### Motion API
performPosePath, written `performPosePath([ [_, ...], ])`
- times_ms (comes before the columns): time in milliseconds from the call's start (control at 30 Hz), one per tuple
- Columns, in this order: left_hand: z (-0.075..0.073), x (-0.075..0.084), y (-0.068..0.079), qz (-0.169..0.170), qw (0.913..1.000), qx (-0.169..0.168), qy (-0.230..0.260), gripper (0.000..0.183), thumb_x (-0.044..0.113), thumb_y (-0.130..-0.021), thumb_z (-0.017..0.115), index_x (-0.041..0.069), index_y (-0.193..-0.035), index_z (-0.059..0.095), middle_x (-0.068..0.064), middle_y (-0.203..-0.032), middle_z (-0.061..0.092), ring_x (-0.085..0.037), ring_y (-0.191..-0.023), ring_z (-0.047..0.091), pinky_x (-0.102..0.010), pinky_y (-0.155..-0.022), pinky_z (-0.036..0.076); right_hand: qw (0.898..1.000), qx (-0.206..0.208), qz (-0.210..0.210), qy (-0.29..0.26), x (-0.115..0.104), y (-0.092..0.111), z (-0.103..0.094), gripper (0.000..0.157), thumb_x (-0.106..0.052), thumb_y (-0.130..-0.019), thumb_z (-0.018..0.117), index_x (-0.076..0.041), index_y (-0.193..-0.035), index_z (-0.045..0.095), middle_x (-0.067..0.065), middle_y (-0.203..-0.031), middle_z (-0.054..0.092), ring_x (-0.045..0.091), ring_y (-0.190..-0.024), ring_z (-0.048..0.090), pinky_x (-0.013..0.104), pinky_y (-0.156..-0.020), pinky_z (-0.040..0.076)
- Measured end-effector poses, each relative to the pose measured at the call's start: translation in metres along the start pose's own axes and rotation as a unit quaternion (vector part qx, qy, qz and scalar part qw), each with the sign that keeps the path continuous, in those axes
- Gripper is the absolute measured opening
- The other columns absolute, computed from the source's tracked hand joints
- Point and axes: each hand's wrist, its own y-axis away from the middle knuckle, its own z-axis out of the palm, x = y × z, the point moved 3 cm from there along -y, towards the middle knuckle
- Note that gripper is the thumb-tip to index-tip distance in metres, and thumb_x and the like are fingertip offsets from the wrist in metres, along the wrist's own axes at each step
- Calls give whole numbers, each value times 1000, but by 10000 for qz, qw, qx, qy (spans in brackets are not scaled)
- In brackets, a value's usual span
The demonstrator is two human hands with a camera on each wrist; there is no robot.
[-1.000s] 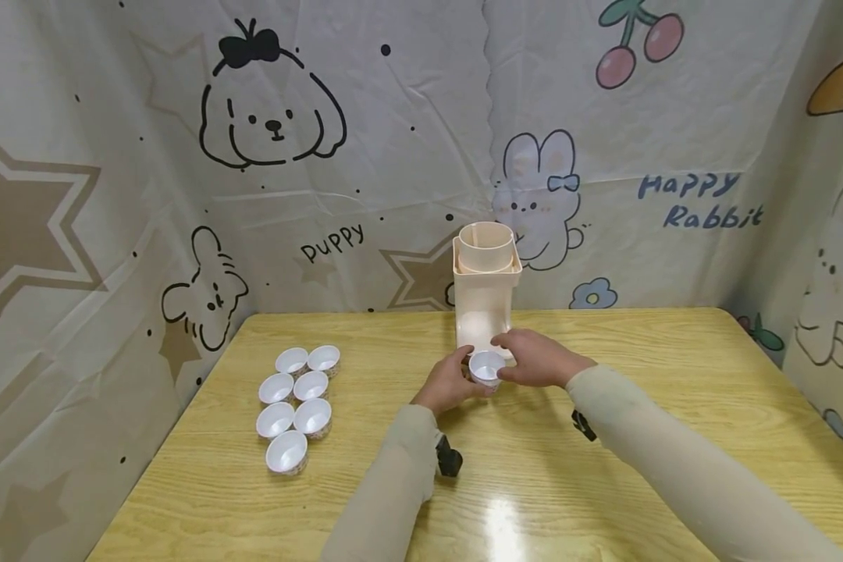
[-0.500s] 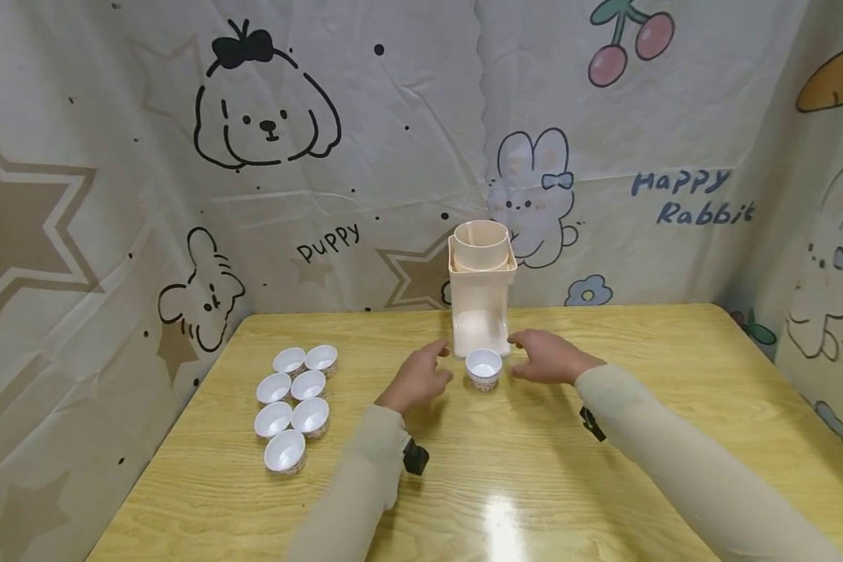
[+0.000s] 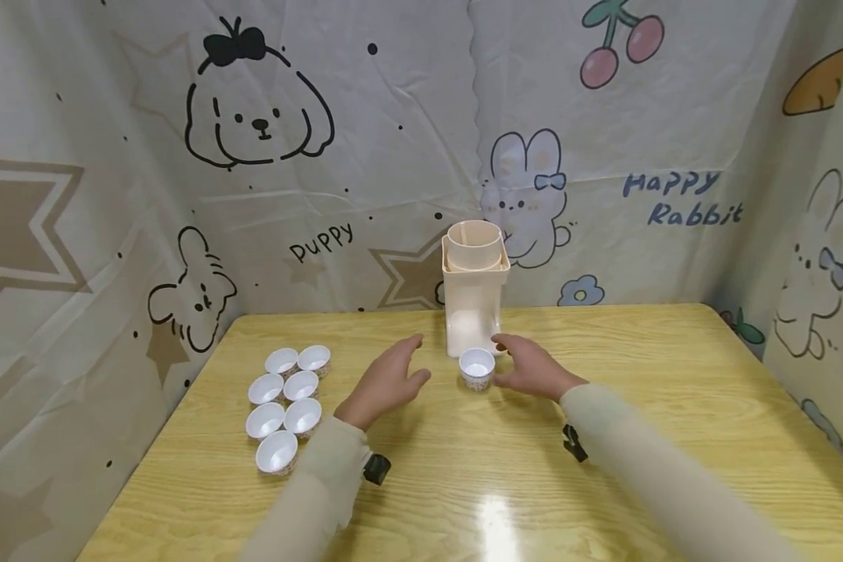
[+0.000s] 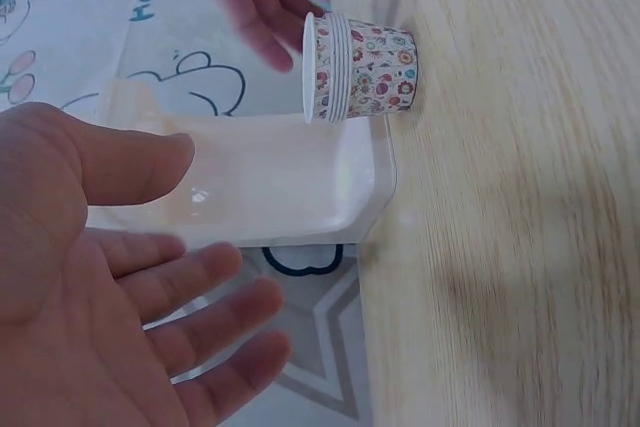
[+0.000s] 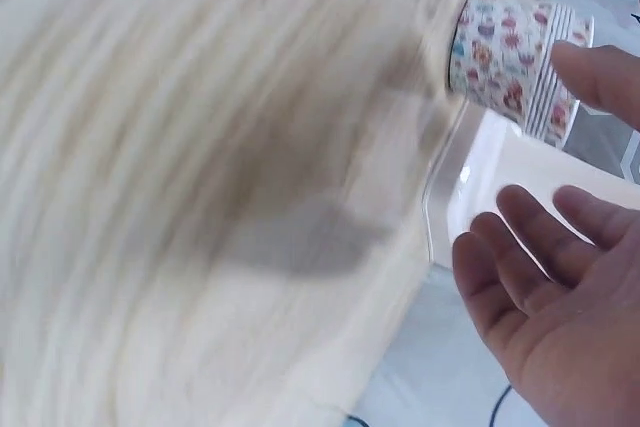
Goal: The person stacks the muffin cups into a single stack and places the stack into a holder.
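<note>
A small stack of nested paper cups (image 3: 477, 373) stands upright on the table, right in front of a cream plastic cup dispenser (image 3: 472, 293). The left wrist view shows several rims on the stack (image 4: 372, 69) and a colourful printed pattern. My left hand (image 3: 388, 381) is to the left of the stack, apart from it, with fingers spread and nothing held. Close on the right side of the stack is my right hand (image 3: 537, 368), its fingers relaxed. In the right wrist view its thumb (image 5: 600, 77) overlaps the rims; whether it touches them I cannot tell.
Several white-lined cups (image 3: 277, 453) stand in two close rows on the left of the wooden table (image 3: 646, 359). A cartoon-printed cloth (image 3: 407, 101) hangs behind the table and along both sides. An open round tube (image 3: 474, 243) tops the dispenser.
Both hands have let go of the cup stack, which stays on the table before the dispenser. My left hand has drawn away to the left and spread its fingers; my right hand remains close by.
</note>
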Motion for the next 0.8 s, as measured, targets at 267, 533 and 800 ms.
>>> performPosePath([
  [267, -12, 1, 20, 163, 9996, 215, -118, 81, 24, -97, 63, 3, -158, 15, -15, -156, 42, -35, -129, 57, -51, -105, 48, 9970, 51, 266, -727, -3, -11, 21, 80, -18, -79, 80, 6, -145, 41, 26, -139, 56, 39, -123, 57, 53, -104, 47],
  [533, -25, -12, 30, 276, 9983, -4, -516, 80, 26, -98, 61, 1, -158, 14, -18, -159, 36, -38, -141, 44, -53, -114, 38, 9965, 201, 367, -717, -3, -13, 27, 66, -18, -81, 79, 4, -137, 52, 23, -131, 63, 36, -119, 60, 51, -103, 48],
  [800, -38, -31, 39, 337, 9954, -196, -876, 76, 25, -99, 59, -3, -156, 19, -23, -157, 37, -41, -143, 40, -55, -116, 35, 9945, 341, 467, -876, -6, -20, 28, 63, -18, -79, 78, 4, -134, 54, 21, -129, 64, 35, -116, 61, 51, -103, 48],
])
